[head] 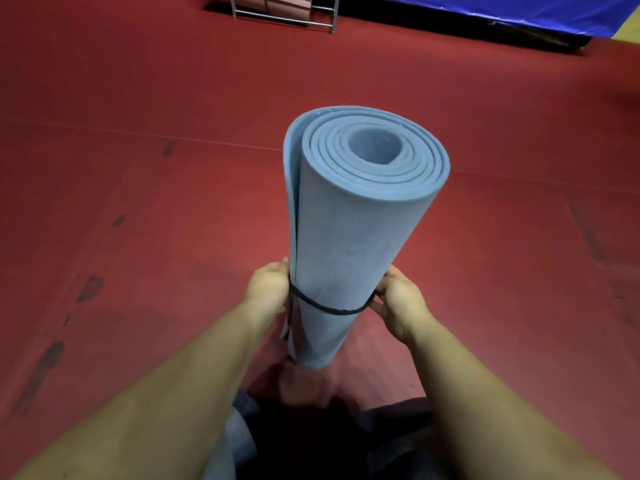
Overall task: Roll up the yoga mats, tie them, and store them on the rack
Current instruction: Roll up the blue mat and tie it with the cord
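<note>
Two hands' fingers grasp a rolled mat [360,220] over red floor [138,202], rack [284,12] beyond.

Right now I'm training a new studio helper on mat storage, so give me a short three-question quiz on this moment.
1. True or false: the blue mat is fully rolled.
2. What circles the mat between the left hand and right hand?
A. black cord
B. white tape
C. nothing
3. Where is the rack: near or far across the red floor?

Key: 1 true; 2 A, the black cord; 3 far.
</note>
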The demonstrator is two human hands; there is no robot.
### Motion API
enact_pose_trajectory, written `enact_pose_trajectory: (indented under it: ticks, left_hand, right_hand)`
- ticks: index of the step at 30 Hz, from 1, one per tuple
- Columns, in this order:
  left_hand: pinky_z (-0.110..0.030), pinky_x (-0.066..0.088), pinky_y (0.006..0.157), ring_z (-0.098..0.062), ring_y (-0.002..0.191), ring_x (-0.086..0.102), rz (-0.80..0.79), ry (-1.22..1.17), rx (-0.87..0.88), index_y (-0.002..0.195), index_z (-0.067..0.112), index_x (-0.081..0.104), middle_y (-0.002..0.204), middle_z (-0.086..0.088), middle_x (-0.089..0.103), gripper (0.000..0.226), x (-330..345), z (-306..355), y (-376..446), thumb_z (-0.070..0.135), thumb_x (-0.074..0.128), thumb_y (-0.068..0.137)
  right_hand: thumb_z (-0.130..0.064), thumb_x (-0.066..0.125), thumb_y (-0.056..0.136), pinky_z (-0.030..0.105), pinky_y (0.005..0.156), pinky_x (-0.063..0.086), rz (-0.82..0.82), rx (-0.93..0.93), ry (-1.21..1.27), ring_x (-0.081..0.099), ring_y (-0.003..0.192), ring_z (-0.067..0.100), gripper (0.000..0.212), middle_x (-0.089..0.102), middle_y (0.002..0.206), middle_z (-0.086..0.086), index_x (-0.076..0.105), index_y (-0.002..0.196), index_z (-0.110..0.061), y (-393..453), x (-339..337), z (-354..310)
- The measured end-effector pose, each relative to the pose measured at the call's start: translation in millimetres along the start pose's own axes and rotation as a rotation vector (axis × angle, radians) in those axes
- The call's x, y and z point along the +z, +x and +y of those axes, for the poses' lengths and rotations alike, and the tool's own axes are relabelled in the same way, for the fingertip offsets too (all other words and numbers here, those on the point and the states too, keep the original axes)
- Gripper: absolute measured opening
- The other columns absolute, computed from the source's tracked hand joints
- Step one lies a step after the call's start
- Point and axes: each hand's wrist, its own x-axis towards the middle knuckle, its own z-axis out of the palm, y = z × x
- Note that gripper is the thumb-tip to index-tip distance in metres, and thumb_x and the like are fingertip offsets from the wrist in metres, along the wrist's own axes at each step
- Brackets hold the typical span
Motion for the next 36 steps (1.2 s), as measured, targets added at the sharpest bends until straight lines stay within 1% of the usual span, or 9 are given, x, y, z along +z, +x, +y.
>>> enact_pose_trajectory:
  ticks: [3,6,9,11,19,22,26,30,36]
  left_hand:
    - [-0.043,0.051,0.086,-0.025,0.102,0.058,-0.144,-0.177,-0.141,0.123,0.023,0.053,0.104,-0.005,0.061,0.043,-8.7,14.6,-13.9,0.053,0.036,0.097]
    - [-0.041,0.047,0.086,-0.024,0.099,0.056,-0.161,-0.445,-0.119,0.13,0.022,0.04,0.096,-0.007,0.059,0.045,-15.5,22.9,-16.8,0.051,0.04,0.095]
    - [-0.025,0.041,0.068,-0.014,0.076,0.058,-0.185,-0.598,0.006,0.087,0.015,0.053,0.072,0.001,0.061,0.018,-16.2,29.4,-18.2,0.029,0.044,0.096]
    - [-0.022,0.038,0.065,-0.009,0.058,0.053,-0.189,-0.612,0.053,0.066,0.018,0.048,0.049,0.01,0.054,0.03,-16.2,31.3,-19.0,0.018,0.041,0.095]
    - [-0.025,0.043,0.068,-0.008,0.062,0.051,-0.177,-0.456,0.004,0.076,0.02,0.056,0.063,0.007,0.058,0.029,-5.7,23.5,-15.7,0.025,0.038,0.098]
    - [-0.036,0.045,0.083,-0.009,0.072,0.055,-0.177,-0.41,-0.015,0.086,0.024,0.062,0.08,0.01,0.062,0.018,-4.1,24.6,-14.5,0.035,0.05,0.095]
    - [-0.036,0.047,0.078,-0.012,0.078,0.06,-0.19,-0.449,-0.028,0.09,0.019,0.061,0.084,0.005,0.062,0.013,-3.0,20.7,-13.0,0.023,0.05,0.096]
    - [-0.045,0.048,0.093,-0.013,0.077,0.058,-0.148,-0.388,-0.021,0.083,0.014,0.051,0.084,0.0,0.063,0.015,0.9,13.7,-5.2,0.016,0.05,0.097]
    - [-0.024,0.052,0.068,-0.011,0.07,0.054,-0.093,-0.324,-0.04,0.074,0.012,0.046,0.082,-0.006,0.057,0.024,9.0,-0.1,6.4,0.017,0.053,0.097]
  right_hand:
    - [-0.04,0.045,0.098,0.035,0.074,0.05,-0.017,0.096,0.058,0.059,0.087,0.015,0.028,0.066,0.099,-0.003,0.066,0.108,-0.023,-8.7,2.7,-13.0]
    - [-0.056,0.042,0.094,0.035,0.07,0.052,-0.029,0.098,-0.073,0.06,0.091,0.018,0.039,0.062,0.103,-0.002,0.062,0.109,-0.026,-14.2,4.2,-19.4]
    - [-0.07,0.031,0.088,0.036,0.062,0.056,-0.064,0.096,-0.172,0.06,0.082,0.022,0.063,0.055,0.104,0.007,0.052,0.124,-0.022,-21.2,5.4,-21.8]
    - [-0.074,0.028,0.085,0.043,0.066,0.059,-0.056,0.084,-0.217,0.057,0.074,0.023,0.07,0.05,0.097,0.012,0.048,0.122,-0.019,-23.8,8.2,-21.3]
    - [-0.058,0.035,0.095,0.033,0.058,0.055,0.01,0.053,-0.365,0.055,0.059,0.02,0.051,0.05,0.076,0.009,0.047,0.1,-0.009,-17.2,2.8,-18.4]
    - [-0.048,0.042,0.097,0.031,0.062,0.048,0.099,-0.005,-0.356,0.054,0.068,0.018,0.036,0.054,0.08,0.004,0.048,0.086,-0.014,-11.0,-0.9,-16.6]
    - [-0.034,0.058,0.092,0.029,0.066,0.042,0.172,-0.017,-0.188,0.058,0.07,0.017,0.024,0.061,0.081,0.001,0.05,0.077,-0.017,-6.8,-7.9,-15.9]
    - [-0.022,0.062,0.091,0.029,0.072,0.043,0.183,-0.021,-0.17,0.058,0.065,0.012,0.026,0.062,0.075,-0.002,0.049,0.069,-0.018,-4.6,-9.7,-14.7]
    - [-0.012,0.061,0.089,0.03,0.065,0.046,0.318,-0.077,-0.227,0.057,0.065,0.018,0.031,0.057,0.062,0.001,0.047,0.062,-0.014,6.1,-9.7,1.3]
